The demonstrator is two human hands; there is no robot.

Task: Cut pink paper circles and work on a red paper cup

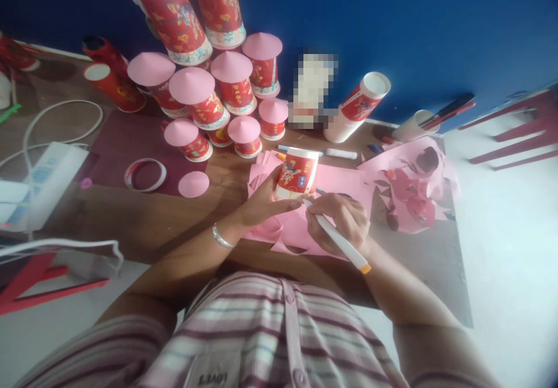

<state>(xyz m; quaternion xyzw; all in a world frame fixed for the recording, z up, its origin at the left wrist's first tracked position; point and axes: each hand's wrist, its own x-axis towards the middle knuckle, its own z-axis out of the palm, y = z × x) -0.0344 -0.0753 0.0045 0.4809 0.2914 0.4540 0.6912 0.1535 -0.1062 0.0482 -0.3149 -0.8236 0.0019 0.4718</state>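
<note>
My left hand (267, 201) is wrapped round a red and white paper cup (298, 173) with a printed figure, holding it tilted above the pink paper. In my right hand (342, 219) is a white marker pen (337, 237) with a yellow-orange end. The marker's tip meets the white band at the cup's lower edge, close to my left thumb. Beneath both hands lie sheets of pink paper (349, 182), some with curved cuts. A blue pen (300, 151) and a white marker (341, 154) rest just behind the cup.
Several red cups with pink cone tops (192, 86) stand at the back left, some stacked. A roll of tape (146, 176) and a pink cone (193, 184) lie left. Stacked cups (360, 106), a pen holder (414, 125) and pink scraps (412, 196) are on the right.
</note>
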